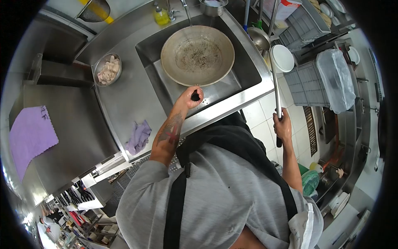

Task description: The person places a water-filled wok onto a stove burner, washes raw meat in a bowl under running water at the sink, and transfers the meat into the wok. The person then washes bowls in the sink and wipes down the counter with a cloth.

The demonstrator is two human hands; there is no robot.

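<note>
A large round wok point(198, 56) rests in the metal sink, its inside marked with dark specks and residue. My left hand point(191, 98) is closed around a short black handle at the wok's near edge. Off to the right of the sink, my right hand point(282, 123) grips the black end of a long-handled metal ladle point(275, 89). The shaft runs up past the counter edge, toward a round metal bowl. Above the wok's far rim hangs the faucet point(186, 12).
A bowl of pale food pieces point(108, 70) and a crumpled purple cloth point(139, 137) lie left of the sink point(248, 76). Behind it are a soap bottle point(161, 15) and a metal pot point(213, 7). A white-lidded bucket point(282, 58) and grey crates point(304, 85) stand to the right.
</note>
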